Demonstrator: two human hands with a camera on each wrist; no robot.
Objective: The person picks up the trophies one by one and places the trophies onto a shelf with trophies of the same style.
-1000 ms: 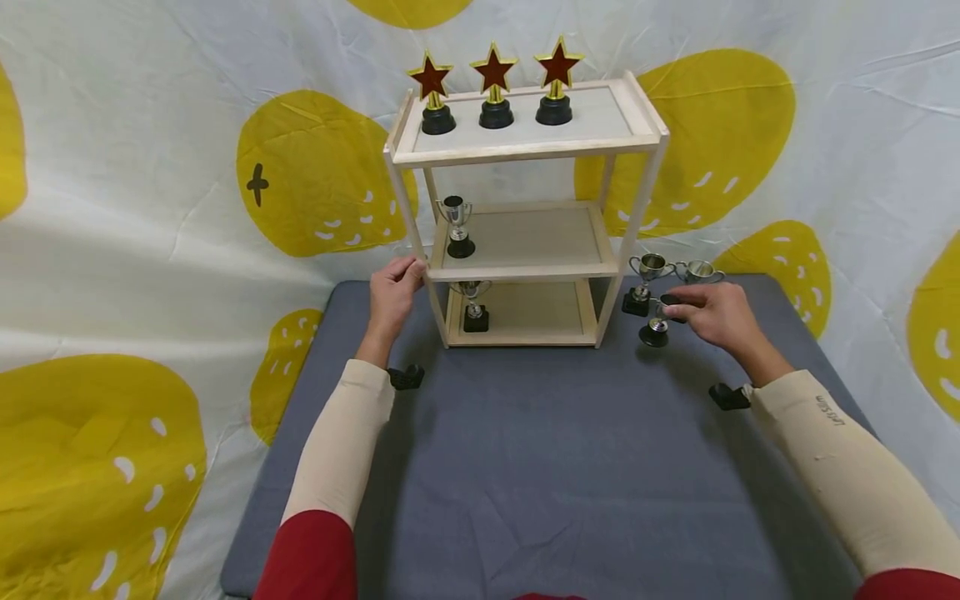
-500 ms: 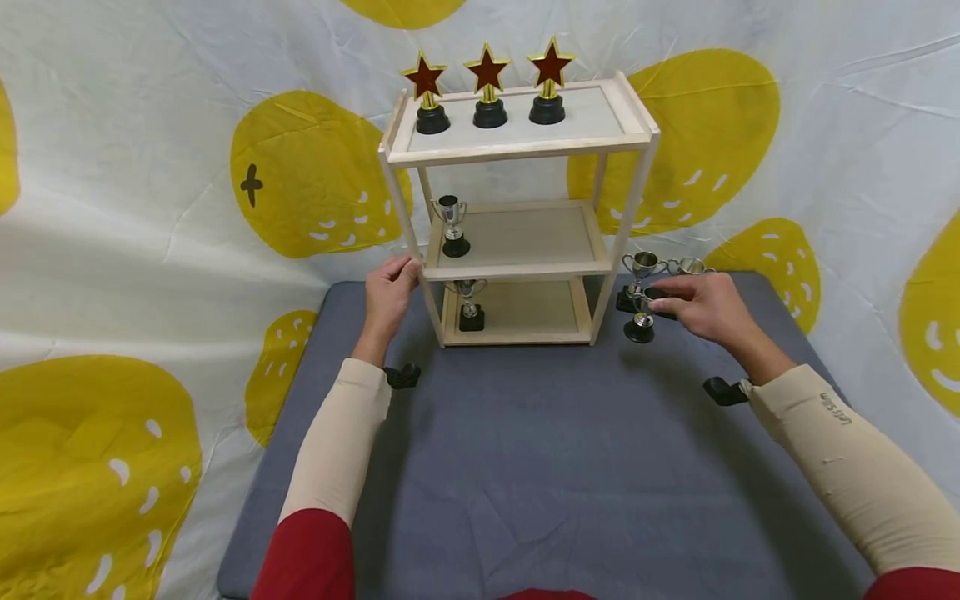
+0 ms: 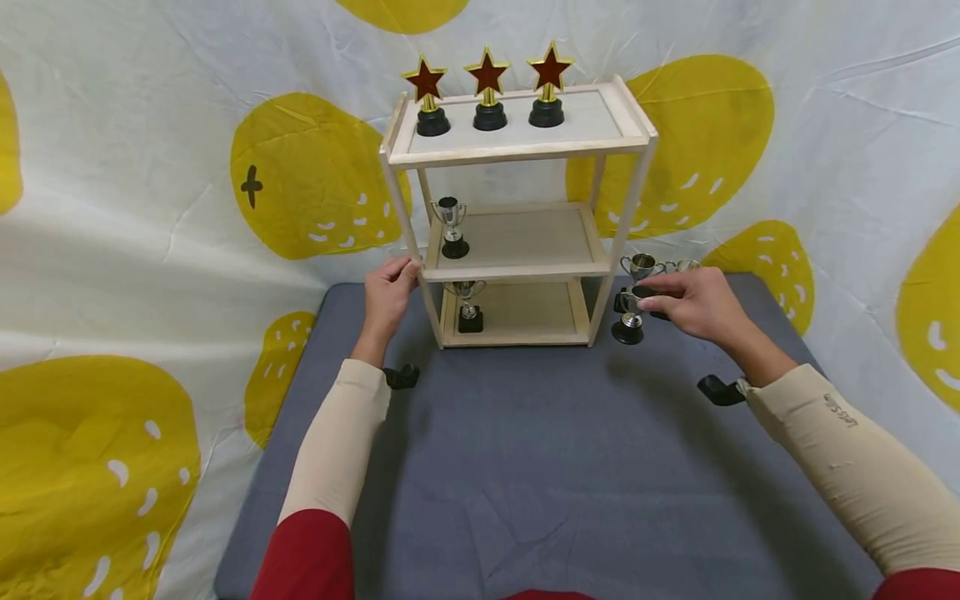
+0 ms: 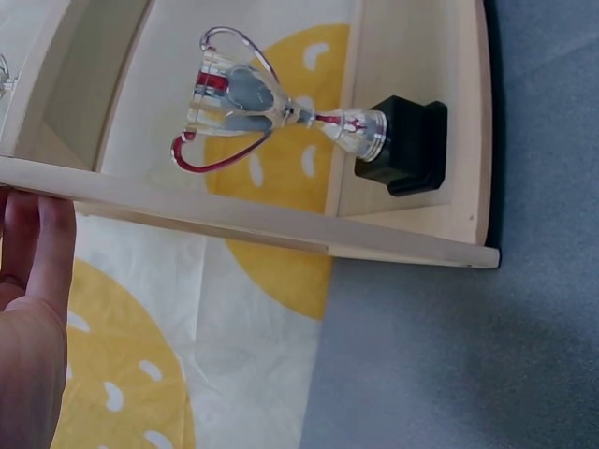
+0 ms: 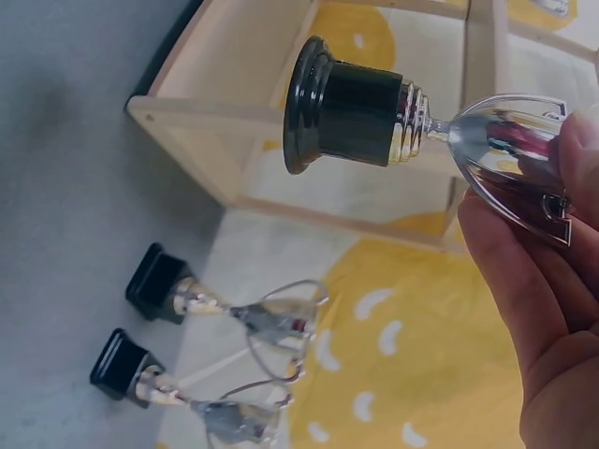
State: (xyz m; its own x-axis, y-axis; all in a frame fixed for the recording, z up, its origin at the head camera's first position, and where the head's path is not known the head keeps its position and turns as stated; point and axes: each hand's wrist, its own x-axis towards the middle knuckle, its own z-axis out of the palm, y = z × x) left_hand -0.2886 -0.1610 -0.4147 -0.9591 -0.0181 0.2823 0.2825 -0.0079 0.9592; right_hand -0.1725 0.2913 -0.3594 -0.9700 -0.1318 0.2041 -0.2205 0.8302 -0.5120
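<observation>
My right hand (image 3: 701,304) pinches a small silver trophy cup (image 3: 630,321) by its bowl. In the right wrist view that trophy cup (image 5: 374,117) shows its round black base, held clear of the table. My left hand (image 3: 388,300) grips the left post of a three-tier wooden shelf (image 3: 517,271) at middle-tier height; in the left wrist view its fingers (image 4: 51,248) meet the post's edge. One silver cup (image 3: 453,229) with a round base stands at the left of the middle tier. Below it, a square-based cup (image 4: 407,145) stands on the bottom tier.
Three gold star trophies (image 3: 490,92) stand along the top tier. Two square-based silver cups (image 5: 271,318) stand on the grey table (image 3: 525,467) right of the shelf, partly behind my right hand in the head view. A patterned cloth (image 3: 135,167) hangs behind.
My right hand has moved left with the trophy cup, closer to the shelf's right post. My left hand has stayed at the left post. The head view has shifted slightly.
</observation>
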